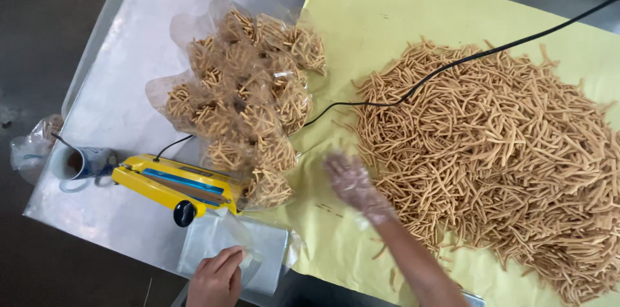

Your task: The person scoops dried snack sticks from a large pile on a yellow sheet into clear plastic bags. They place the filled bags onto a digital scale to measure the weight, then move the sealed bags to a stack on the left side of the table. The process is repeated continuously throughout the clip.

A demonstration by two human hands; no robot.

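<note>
Metal table (pixel 123 87) at nine o'clock holds a cup (pixel 76 163), yellow heat sealer (pixel 174 185) and filled snack bags (pixel 248 97). At six, left hand (pixel 216 278) grips empty clear bags (pixel 252 249). Gloved right hand (pixel 352 184), fingers spread open, reaches loose fried sticks (pixel 510 152) on yellow paper (pixel 361 16), three o'clock.

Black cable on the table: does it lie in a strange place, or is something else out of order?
Yes. The black cable runs straight across the heap of fried sticks on the yellow paper, touching the food, toward the yellow heat sealer.
</note>
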